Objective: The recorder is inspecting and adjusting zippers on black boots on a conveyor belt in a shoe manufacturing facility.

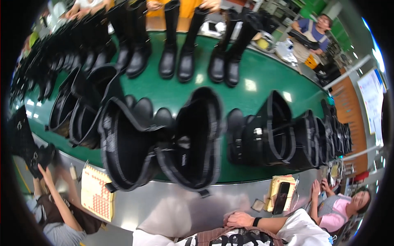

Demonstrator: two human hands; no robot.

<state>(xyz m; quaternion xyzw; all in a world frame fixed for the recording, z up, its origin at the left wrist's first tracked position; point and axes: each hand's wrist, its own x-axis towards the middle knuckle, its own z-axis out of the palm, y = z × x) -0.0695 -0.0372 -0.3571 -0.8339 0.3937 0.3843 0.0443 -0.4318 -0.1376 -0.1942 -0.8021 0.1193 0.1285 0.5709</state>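
Note:
My right hand (241, 219) rests at the near metal edge of the table, a black band round its wrist. Its fingers look curled together, with nothing seen in them. My left hand is out of view. Nearest in front of me, a pair of tall black boots stands with wide open shafts: a left boot (123, 143) and a right boot (193, 143). Pale stitching runs along their rims. To the right is another black boot (256, 143) with a buckled strap. More black boots (96, 86) stand at the left.
Several upright boots (185, 61) line the far side of the green tabletop (246, 98). Printed yellowish sheets (96, 192) lie at the near left. A phone (281, 197) sits on a paper pad at the near right. Co-workers are around; one at left holds a boot (30, 143).

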